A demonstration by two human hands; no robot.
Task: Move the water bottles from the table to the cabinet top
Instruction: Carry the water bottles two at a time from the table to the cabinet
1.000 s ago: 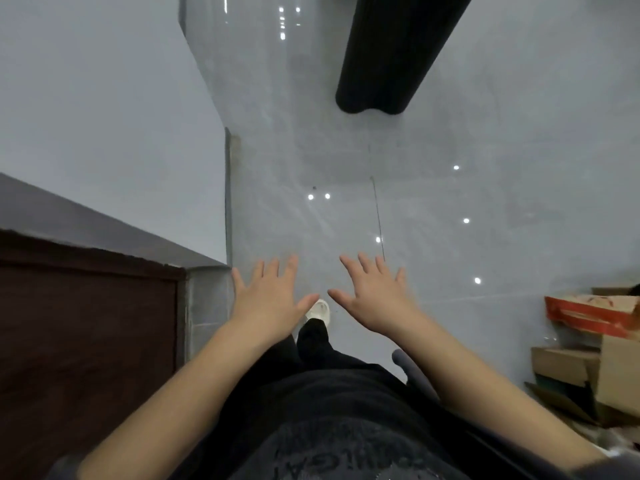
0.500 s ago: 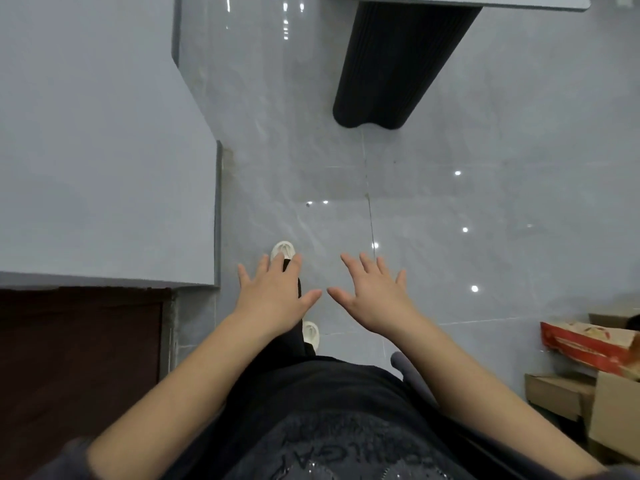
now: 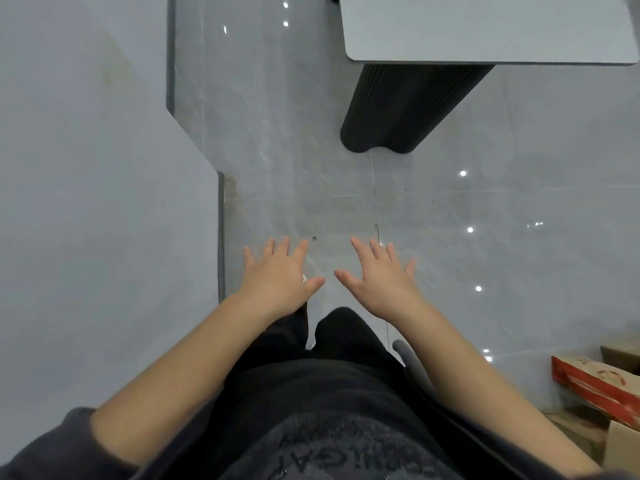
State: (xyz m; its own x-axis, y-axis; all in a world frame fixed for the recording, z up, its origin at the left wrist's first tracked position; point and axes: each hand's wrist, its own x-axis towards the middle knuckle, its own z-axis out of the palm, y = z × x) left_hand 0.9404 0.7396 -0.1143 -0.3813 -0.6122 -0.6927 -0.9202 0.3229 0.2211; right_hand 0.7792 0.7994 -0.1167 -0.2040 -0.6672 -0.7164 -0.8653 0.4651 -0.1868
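Note:
My left hand (image 3: 278, 275) and my right hand (image 3: 379, 277) are stretched out in front of me, palms down, fingers spread, holding nothing. They hover over the grey tiled floor. A grey table top (image 3: 485, 29) shows its near corner at the top right, resting on a black ribbed pedestal (image 3: 405, 109). No water bottle is in view. A grey flat surface (image 3: 97, 220) fills the left side; whether it is the cabinet top I cannot tell.
Cardboard boxes, one red (image 3: 595, 382), are stacked at the lower right on the floor. Glossy grey floor tiles (image 3: 485, 209) lie between me and the table. My dark trousers and shirt fill the bottom.
The view has moved forward: the table top has come into sight at the top, the pedestal is nearer, and the dark wooden cabinet front at the left has dropped out. Both hands stay open.

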